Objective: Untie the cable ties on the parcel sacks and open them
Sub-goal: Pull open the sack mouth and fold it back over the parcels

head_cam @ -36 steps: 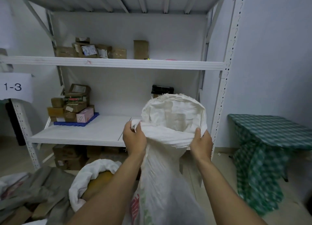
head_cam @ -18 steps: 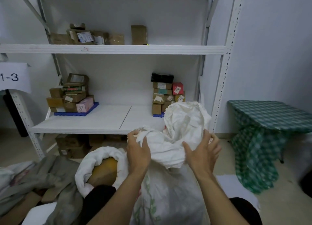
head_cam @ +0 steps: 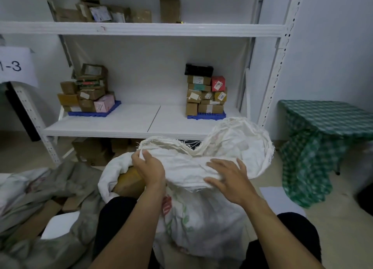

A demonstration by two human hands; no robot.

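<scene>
shelving [head_cam: 141, 29], boxes [head_cam: 205, 95], checked table [head_cam: 327, 115]

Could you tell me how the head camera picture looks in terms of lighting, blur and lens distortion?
Head view: soft, even indoor light, no glare and only faint shadows under the shelf; wide-angle bending bows the rack upright and edges; the 1-3 sign is cut off at the left; box labels are too soft to read; the right hand on the white sack is slightly motion-blurred.

White shelving [head_cam: 141, 29], green-checked table [head_cam: 323, 115]
</scene>
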